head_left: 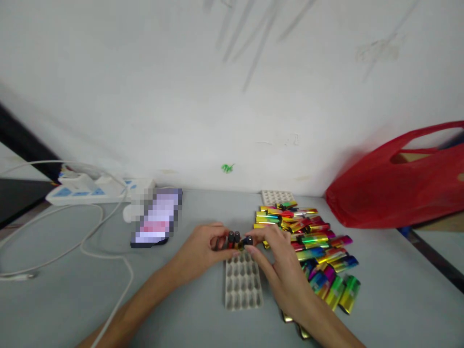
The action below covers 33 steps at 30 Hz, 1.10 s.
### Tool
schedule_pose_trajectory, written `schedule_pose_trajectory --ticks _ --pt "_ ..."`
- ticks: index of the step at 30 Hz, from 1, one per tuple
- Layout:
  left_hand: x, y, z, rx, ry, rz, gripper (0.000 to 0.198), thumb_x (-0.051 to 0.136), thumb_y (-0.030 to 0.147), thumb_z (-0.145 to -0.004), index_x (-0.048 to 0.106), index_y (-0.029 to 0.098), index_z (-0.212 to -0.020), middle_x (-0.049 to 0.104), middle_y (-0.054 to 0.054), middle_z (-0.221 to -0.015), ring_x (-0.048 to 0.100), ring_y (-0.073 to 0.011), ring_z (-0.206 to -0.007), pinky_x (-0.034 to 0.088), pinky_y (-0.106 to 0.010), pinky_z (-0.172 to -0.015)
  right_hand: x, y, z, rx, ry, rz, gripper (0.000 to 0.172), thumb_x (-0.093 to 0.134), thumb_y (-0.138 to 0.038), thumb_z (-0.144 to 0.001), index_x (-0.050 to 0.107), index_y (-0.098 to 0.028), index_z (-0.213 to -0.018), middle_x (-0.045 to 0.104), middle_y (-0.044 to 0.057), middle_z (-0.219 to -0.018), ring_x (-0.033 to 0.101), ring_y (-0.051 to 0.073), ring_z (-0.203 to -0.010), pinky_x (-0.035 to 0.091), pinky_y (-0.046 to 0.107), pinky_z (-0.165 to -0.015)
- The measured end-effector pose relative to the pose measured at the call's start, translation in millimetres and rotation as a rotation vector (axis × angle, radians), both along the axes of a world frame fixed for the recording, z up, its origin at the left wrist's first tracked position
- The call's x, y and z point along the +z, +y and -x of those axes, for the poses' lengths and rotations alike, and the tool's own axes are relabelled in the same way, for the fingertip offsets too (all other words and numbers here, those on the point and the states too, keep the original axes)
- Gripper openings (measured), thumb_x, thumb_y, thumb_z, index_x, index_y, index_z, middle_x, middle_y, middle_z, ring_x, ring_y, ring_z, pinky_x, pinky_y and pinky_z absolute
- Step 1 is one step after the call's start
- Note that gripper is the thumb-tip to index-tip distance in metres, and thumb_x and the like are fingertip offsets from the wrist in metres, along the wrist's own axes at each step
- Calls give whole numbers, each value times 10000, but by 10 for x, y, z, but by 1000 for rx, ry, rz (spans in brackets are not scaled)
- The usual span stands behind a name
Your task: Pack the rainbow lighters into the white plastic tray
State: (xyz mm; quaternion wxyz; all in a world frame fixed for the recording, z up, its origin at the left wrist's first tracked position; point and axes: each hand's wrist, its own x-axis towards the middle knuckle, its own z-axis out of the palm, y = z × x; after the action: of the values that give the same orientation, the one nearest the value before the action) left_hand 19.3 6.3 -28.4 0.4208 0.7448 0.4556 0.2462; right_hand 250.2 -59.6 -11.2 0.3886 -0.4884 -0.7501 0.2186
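A pale tray point(243, 286) with rows of small slots lies on the table between my hands. At its far end, two lighters point(234, 238) with black tops stand side by side. My left hand point(203, 249) curls around these from the left, its thumb and fingers closed about them. Between the thumb and fingertips of my right hand point(279, 256) is another lighter point(248, 240), its dark top towards me, just right of the pair. The lower ends of these lighters are hidden. Right of the tray spreads a pile of shiny, multicoloured lighters point(313, 239), partly behind my right hand.
A second slotted tray point(277, 196) lies by the wall. A red bag point(395, 188) stands at the right. To the left are a phone point(157, 220), a white power strip point(90, 191) and a loose white cable point(85, 241) running past my left forearm.
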Motion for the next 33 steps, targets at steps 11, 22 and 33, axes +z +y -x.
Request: schedule_pose_trajectory --ticks 11,22,33 --pt "-21 0 -2 3 37 -35 365 889 470 -854 686 185 -750 505 59 -710 474 -154 -656 297 -277 -617 -9 15 -7 -97 -126 -44 366 553 -146 -1066 570 -281 -1406 691 51 -1157 585 303 -1167 382 489 -1030" --pt "4 -16 -20 18 76 -29 350 870 477 -840 690 186 -770 512 68 -671 463 -149 -628 292 -272 -602 -193 101 -41 -336 -704 -115 335 591 -41 -954 712 -234 -1199 643 149 -1149 560 378 -1077 417 490 -881" --pt "-1 -14 -11 28 94 -11 366 852 509 -836 676 194 -770 494 79 -642 450 -147 -613 294 -269 -590 -143 119 -49 -369 -551 -224 141 639 -155 -1058 644 -236 -1173 716 82 -1081 611 317 -1018 392 446 -890"
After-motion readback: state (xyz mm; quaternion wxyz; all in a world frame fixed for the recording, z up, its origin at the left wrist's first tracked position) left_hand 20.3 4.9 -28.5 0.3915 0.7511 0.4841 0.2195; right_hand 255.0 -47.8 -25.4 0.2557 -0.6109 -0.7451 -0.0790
